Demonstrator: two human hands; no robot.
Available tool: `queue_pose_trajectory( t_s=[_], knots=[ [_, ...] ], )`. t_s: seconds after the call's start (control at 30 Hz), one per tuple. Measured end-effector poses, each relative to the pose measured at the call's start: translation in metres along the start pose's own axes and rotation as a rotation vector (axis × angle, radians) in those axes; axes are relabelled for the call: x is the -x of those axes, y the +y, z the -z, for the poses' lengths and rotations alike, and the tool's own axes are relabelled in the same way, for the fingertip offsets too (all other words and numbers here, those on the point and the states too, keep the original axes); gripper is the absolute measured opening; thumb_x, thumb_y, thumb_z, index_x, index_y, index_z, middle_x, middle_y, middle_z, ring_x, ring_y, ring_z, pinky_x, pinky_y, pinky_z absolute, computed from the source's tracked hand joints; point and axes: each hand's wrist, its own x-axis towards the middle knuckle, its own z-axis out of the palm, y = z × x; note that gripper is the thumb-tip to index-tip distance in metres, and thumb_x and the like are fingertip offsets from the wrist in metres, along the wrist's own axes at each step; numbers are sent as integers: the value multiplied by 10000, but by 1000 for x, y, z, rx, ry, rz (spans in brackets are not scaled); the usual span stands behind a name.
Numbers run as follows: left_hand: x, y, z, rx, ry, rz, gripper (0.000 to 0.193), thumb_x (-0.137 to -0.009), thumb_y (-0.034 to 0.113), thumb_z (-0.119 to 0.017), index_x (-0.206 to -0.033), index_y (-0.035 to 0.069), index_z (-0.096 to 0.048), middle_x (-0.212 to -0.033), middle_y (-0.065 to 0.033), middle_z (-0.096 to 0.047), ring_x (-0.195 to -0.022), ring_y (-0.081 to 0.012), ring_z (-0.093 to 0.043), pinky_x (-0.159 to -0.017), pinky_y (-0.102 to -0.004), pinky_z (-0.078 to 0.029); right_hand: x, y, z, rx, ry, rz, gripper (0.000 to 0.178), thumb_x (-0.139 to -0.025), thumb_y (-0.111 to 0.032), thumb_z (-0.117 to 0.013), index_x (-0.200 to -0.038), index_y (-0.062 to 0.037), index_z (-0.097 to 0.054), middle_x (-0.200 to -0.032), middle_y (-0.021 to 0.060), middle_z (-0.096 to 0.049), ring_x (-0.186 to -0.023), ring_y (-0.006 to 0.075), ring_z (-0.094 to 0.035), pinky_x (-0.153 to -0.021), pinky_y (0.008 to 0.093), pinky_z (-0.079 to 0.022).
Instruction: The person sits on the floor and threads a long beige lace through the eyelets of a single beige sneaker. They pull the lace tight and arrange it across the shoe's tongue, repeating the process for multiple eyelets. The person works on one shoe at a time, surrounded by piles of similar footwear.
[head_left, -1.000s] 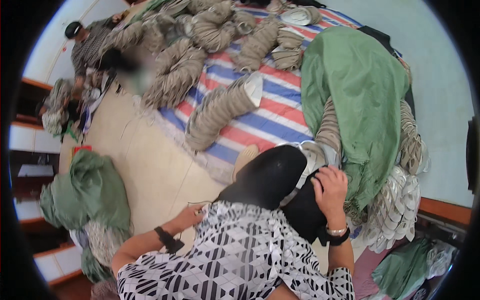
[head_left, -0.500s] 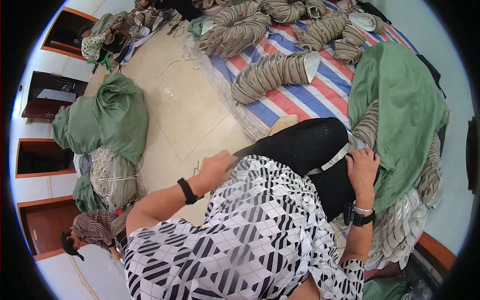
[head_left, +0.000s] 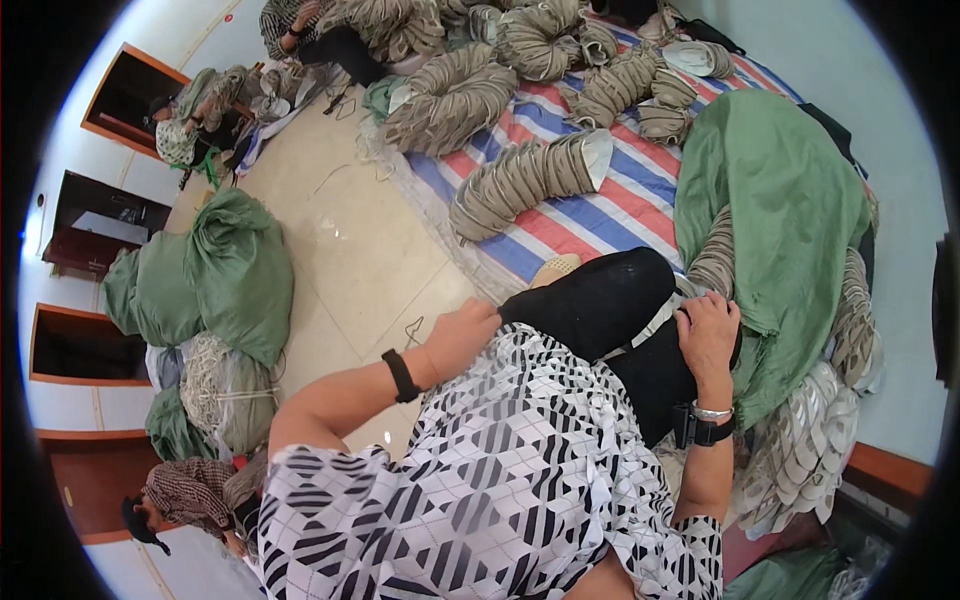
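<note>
My left hand (head_left: 465, 338) rests against my left thigh in black trousers (head_left: 600, 300), its fingers bent down and mostly hidden. On my right knee lies my right hand (head_left: 710, 335), holding nothing, with thumb and fingers apart and slightly bent. Just beside it hangs a large green woven sack (head_left: 775, 220), draped over bundles of stacked grey-brown pieces (head_left: 715, 255). Ahead of my knees, a curved bundle of thin stacked pieces (head_left: 525, 185) lies on a red, white and blue striped sheet (head_left: 575, 225).
More coiled bundles (head_left: 450, 95) lie on the sheet's far part. Stuffed green sacks (head_left: 235, 270) stand on the tiled floor at left, with a bundle of white cord (head_left: 208, 385) by them. Other people sit at lower left (head_left: 190, 500) and far left. Pale layered pieces (head_left: 800, 450) are heaped at right.
The whole view has shifted, so the far bundles and another seated person show more at the top. Both hands stay on my legs.
</note>
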Motion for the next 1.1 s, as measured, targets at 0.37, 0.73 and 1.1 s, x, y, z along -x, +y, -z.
queue_pose_trajectory(
  t_s=[0.37, 0.73, 1.1],
  knots=[
    [90, -35, 82, -20, -174, 137, 228, -839, 192, -600, -1042, 94, -635, -869, -104, -552, -808, -270, -569, -638, -396, -493, 11, 2, 10, -34, 19, -13, 157, -762, -184, -683, -878, -81, -655, -930, 59, -637, -1074, 274, -531, -973, 512, -336],
    [-13, -79, 100, 1340, 193, 538, 247, -948, 254, -541, -1027, 36, -627, -879, 15, -636, -748, -106, -606, -684, -256, -506, -24, -14, 34, -799, 8, -180, 224, -839, -163, -636, -1022, -35, -658, -898, 100, -669, -831, 229, -639, -796, 362, -465],
    [-157, 35, 46, 1900, -443, 144, 409, -954, 277, -539, -1245, -9, -533, -1186, -98, -612, -1038, -184, -600, -921, -323, -462, -56, -44, 72, -1809, -9, -430, 626, -973, -489, -397, -1431, -75, -287, -1026, 129, -632, -665, 142, -642, -545, 225, -529]
  ],
)
